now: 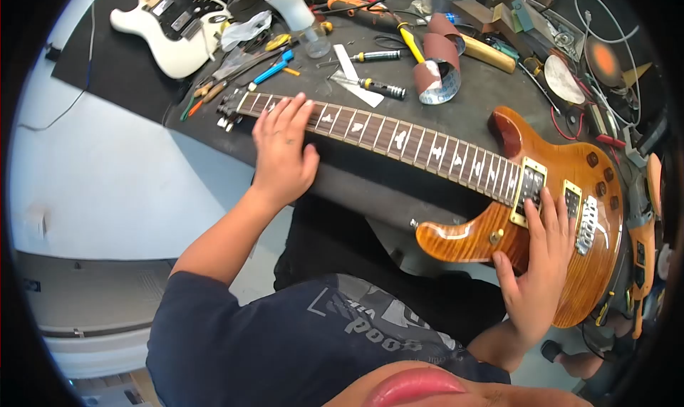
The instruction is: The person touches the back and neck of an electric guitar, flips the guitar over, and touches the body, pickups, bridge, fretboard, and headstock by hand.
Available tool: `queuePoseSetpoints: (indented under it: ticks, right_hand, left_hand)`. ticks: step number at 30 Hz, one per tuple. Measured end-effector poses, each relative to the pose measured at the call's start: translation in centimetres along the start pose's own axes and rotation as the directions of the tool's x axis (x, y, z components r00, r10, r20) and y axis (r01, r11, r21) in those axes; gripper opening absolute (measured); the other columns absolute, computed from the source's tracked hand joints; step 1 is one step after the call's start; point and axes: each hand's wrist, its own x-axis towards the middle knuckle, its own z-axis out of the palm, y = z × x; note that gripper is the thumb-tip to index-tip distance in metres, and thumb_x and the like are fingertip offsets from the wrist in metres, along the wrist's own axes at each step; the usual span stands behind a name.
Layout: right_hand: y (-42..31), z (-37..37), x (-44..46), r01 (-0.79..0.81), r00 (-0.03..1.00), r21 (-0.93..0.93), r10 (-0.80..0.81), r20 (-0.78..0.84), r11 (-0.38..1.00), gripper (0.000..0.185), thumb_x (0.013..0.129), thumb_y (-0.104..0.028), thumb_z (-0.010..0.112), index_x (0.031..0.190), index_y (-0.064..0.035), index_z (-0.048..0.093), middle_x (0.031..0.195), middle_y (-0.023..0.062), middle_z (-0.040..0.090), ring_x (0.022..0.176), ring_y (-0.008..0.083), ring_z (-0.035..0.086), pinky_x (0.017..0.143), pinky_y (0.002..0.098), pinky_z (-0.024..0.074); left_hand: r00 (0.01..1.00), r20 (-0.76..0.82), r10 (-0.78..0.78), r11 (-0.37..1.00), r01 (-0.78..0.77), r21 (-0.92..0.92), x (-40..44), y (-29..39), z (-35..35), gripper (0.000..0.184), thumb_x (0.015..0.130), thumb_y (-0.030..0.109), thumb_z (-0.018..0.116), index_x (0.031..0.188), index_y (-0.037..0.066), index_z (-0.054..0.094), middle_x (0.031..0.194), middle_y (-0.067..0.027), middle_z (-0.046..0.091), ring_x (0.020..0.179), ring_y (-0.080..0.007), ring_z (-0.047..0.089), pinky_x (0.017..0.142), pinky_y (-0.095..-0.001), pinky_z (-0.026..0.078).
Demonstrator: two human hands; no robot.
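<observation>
An amber electric guitar [456, 239] lies face up along the bench edge, its body at the right and its headstock [229, 109] at the left. My left hand [283, 150] rests over the upper frets of the dark neck [385, 136], fingers stretched out. Across the guitar's body, beside the metal pickups, my right hand [538, 264] lies with its fingers spread over the top and its thumb near the lower edge. No strings can be made out on the neck.
Behind the neck are screwdrivers [383, 88], a sandpaper roll [442, 61], a white bottle [288, 4] and blue clamp [271, 70]. A white guitar body [171, 47] lies back left. Cables and an orange power tool [642, 254] crowd the right. Another person's leg [581, 364] shows lower right.
</observation>
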Motion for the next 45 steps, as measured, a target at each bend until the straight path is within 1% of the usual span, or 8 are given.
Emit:
queuePoseSetpoints:
  ticks: [4,7,13,17,21,27,32,45]
  right_hand:
    - [-0.3,-0.2,0.6,-0.022,1.000,-0.032,0.022,0.007,0.999,0.077,0.094,-0.042,0.079,0.160,-0.0055,0.061,0.174,0.0204,0.051,0.166,0.0490,0.038,0.136,0.0656,0.0204]
    - [-0.3,0.4,0.4,-0.041,0.998,-0.051,0.039,-0.041,0.998,0.074,0.101,-0.053,0.071,0.157,-0.0054,0.063,0.173,0.0202,0.053,0.165,0.0474,0.041,0.136,0.0627,0.0231]
    - [-0.3,1.6,0.1,-0.108,0.971,0.129,0.133,-0.201,0.986,0.065,0.097,-0.045,0.075,0.145,-0.0014,0.072,0.163,0.0196,0.065,0.161,0.0450,0.049,0.135,0.0573,0.0312]
    - [-2.1,2.9,-0.2,-0.121,0.849,0.601,0.396,-0.349,0.790,0.036,0.101,-0.012,0.072,0.133,0.0046,0.076,0.142,0.0184,0.077,0.144,0.0300,0.065,0.126,0.0457,0.0446]
    - [-8.0,1.9,-0.3,-0.034,0.812,0.462,0.294,-0.504,0.886,0.025,0.101,-0.009,0.072,0.121,0.0041,0.080,0.129,0.0154,0.081,0.129,0.0261,0.072,0.116,0.0399,0.0512]
    - [-19.3,3.7,2.7,-0.119,0.874,0.588,0.365,-0.320,0.800,0.018,0.098,-0.010,0.079,0.114,-0.0027,0.083,0.114,0.0112,0.083,0.107,0.0213,0.078,0.098,0.0379,0.0609]
    - [-24.0,11.3,6.8,0.154,0.956,0.472,-0.009,-0.294,0.868,0.026,0.100,-0.021,0.082,0.119,-0.0046,0.076,0.118,0.0127,0.078,0.113,0.0346,0.076,0.101,0.0463,0.0609]
    - [-31.0,17.0,11.1,-0.139,0.960,0.806,0.277,-0.033,0.576,0.018,0.103,-0.018,0.082,0.102,-0.0002,0.079,0.088,0.0036,0.077,0.082,0.0092,0.069,0.073,0.0329,0.0577]
  left_hand:
    - [0.982,0.135,-0.134,0.913,0.175,-0.368,6.9,-4.0,-3.2,0.032,0.098,0.001,0.062,0.127,-0.003,0.075,0.115,-0.0195,0.082,0.110,-0.0340,0.080,0.102,-0.0432,0.061]
    - [0.837,0.534,-0.120,0.980,0.185,-0.070,13.7,-6.9,-2.0,0.031,0.102,0.023,0.078,0.120,-0.002,0.081,0.110,-0.0228,0.083,0.105,-0.0349,0.082,0.096,-0.0454,0.062]
    - [0.698,0.705,-0.130,0.988,0.033,0.150,17.3,-6.8,1.4,0.057,0.090,0.050,0.093,0.102,-0.005,0.084,0.102,-0.0271,0.082,0.103,-0.0421,0.082,0.093,-0.0526,0.062]
    - [0.722,0.685,-0.094,0.995,0.056,0.077,17.3,-7.3,1.6,0.058,0.084,0.045,0.100,0.100,-0.008,0.082,0.100,-0.0307,0.081,0.100,-0.0416,0.083,0.088,-0.0519,0.063]
    - [0.753,0.658,-0.017,0.993,0.089,-0.076,17.3,-9.9,1.7,0.043,0.081,0.032,0.099,0.098,-0.004,0.082,0.099,-0.0280,0.081,0.096,-0.0414,0.082,0.085,-0.0501,0.062]
    - [0.972,0.054,0.228,0.776,-0.148,-0.613,13.3,-13.7,-0.7,0.019,0.093,0.006,0.075,0.086,-0.001,0.059,0.079,-0.0083,0.064,0.073,-0.0185,0.067,0.071,-0.0375,0.053]
    - [0.900,0.343,0.269,0.328,0.249,-0.911,5.2,-9.4,-6.6,0.014,0.102,-0.008,0.070,0.108,0.001,0.061,0.090,-0.0057,0.071,0.078,-0.0128,0.068,0.072,-0.0277,0.054]
    - [0.888,0.201,0.414,0.386,0.029,-0.922,-1.3,-12.9,-4.8,0.028,0.097,-0.007,0.077,0.123,-0.001,0.068,0.098,-0.0114,0.074,0.085,-0.0185,0.071,0.080,-0.0331,0.058]
